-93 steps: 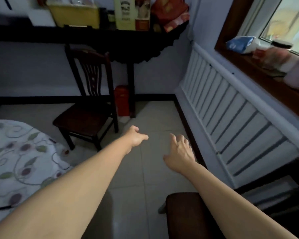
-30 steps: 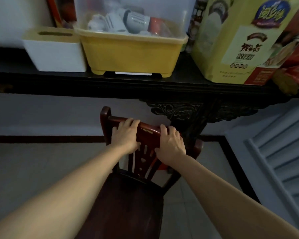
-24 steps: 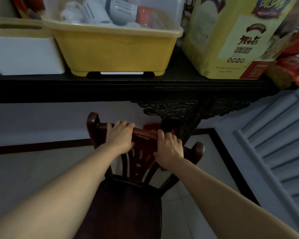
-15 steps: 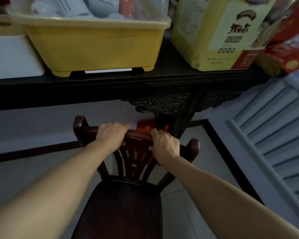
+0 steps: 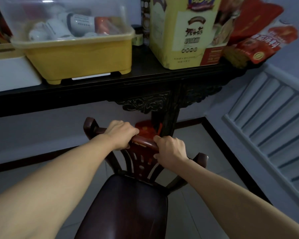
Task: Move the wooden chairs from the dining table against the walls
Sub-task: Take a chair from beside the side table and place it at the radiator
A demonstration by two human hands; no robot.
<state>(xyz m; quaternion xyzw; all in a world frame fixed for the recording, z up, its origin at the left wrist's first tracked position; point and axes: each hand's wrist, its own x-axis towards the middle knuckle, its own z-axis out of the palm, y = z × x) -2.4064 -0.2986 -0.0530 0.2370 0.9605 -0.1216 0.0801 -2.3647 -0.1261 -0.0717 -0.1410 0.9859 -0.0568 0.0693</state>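
A dark wooden chair with a carved slatted back stands right in front of me, its back toward the wall under a black console table. My left hand is closed over the left part of the chair's top rail. My right hand grips the same rail further right, thumb on the near side. The seat fills the lower middle of the view. The chair's legs are hidden below the seat.
On the console stand a yellow tub with a clear lid, a white box, a yellow carton and red packets. A red container sits by the console leg. A white slatted radiator cover lines the right wall.
Three seconds ago my hands were free and the chair stood farther off. Since one second ago both hands have stayed on the rail while the chair shifted slightly left and closer to the wall.
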